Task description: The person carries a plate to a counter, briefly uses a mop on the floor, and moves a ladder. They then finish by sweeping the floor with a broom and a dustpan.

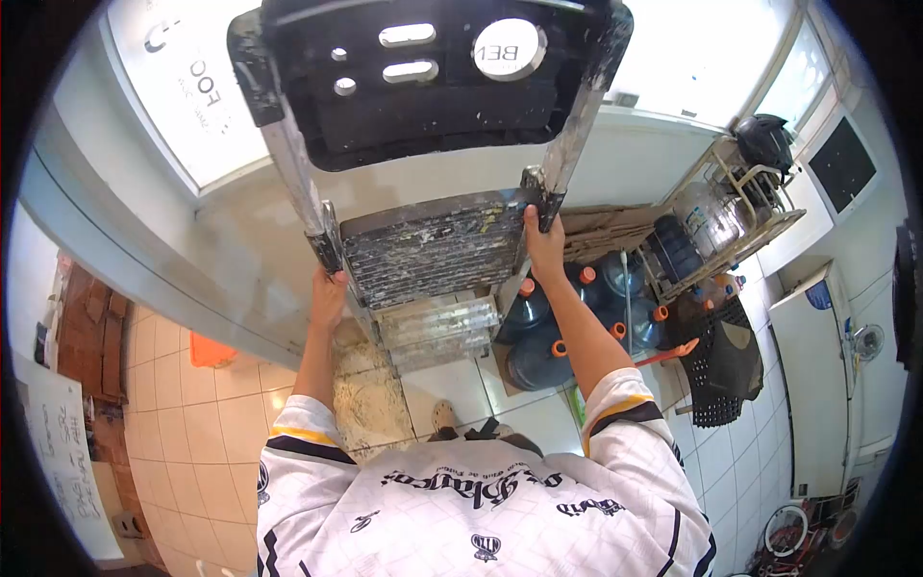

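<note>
A paint-spattered stepladder [437,250] stands upright right in front of me. Its wide black step is flecked with dried paint, and a black top tray [428,120] with slots and a round hole rises above it on metal rails. My left hand [328,298] is closed around the left side rail, just below a black joint. On the other side, my right hand [544,248] grips the right rail beside the end of the step, thumb along the near side. The fingers of both hands are partly hidden behind the rails. Lower metal steps [437,332] show beneath.
Large blue water jugs [538,361] with orange caps stand close to the ladder's right. Behind them, a metal rack [745,240] holds more bottles and a black helmet [764,142]. A black perforated crate [716,365] sits to the right. An orange container [212,349] lies left on the tiles.
</note>
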Tool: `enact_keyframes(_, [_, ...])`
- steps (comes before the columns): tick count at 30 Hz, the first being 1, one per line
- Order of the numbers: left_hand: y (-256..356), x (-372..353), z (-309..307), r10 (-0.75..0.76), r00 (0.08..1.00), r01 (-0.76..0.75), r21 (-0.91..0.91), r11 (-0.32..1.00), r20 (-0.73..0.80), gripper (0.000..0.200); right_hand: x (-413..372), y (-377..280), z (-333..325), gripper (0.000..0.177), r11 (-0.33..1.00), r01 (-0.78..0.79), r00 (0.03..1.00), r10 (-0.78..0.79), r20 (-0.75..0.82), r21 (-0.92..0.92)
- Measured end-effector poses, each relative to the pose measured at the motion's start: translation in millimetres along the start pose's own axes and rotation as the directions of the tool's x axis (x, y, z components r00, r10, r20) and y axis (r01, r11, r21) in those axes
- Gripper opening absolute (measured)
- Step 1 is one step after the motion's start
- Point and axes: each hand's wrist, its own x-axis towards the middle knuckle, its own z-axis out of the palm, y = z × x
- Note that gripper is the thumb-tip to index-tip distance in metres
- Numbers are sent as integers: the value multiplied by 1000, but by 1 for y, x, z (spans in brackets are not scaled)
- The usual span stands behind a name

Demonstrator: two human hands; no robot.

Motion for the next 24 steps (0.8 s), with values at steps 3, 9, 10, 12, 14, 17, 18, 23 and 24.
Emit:
enact_keyframes(3, [-38,0,0,-61,998,60,48,997,20,79,6,3,5,45,998,58,996,-57,70,-16])
enact_keyframes(9, [-39,8,22,-246,967,248,23,968,-65,71,21,17,27,55,977,-15,994,37,102,-212])
enact_keyframes(10, [-40,7,26,-231,970,231,-11,973,-77,68,22,18,26,56,973,-28,992,55,115,-228])
enact_keyframes(12, [-14,-3,24,-189,978,193,34,981,-86,63,28,11,18,59,973,-44,977,89,194,-227])
enact_keyframes(14, [-2,-16,31,-142,978,158,100,982,-151,49,26,8,13,58,975,-105,943,160,291,-193])
enact_keyframes(17, [-29,-15,28,-44,975,100,253,962,-216,46,28,23,14,56,982,-60,934,119,338,-181])
enact_keyframes(18, [-34,-17,28,-44,980,91,241,966,-193,45,29,32,15,54,982,-25,937,88,338,-187])
enact_keyframes(23, [-24,-18,31,-46,993,62,148,987,-109,43,30,40,10,46,953,51,943,52,328,-298])
enact_keyframes(24, [-26,-19,31,-33,994,48,144,988,-107,42,28,35,10,44,943,50,938,68,339,-328])
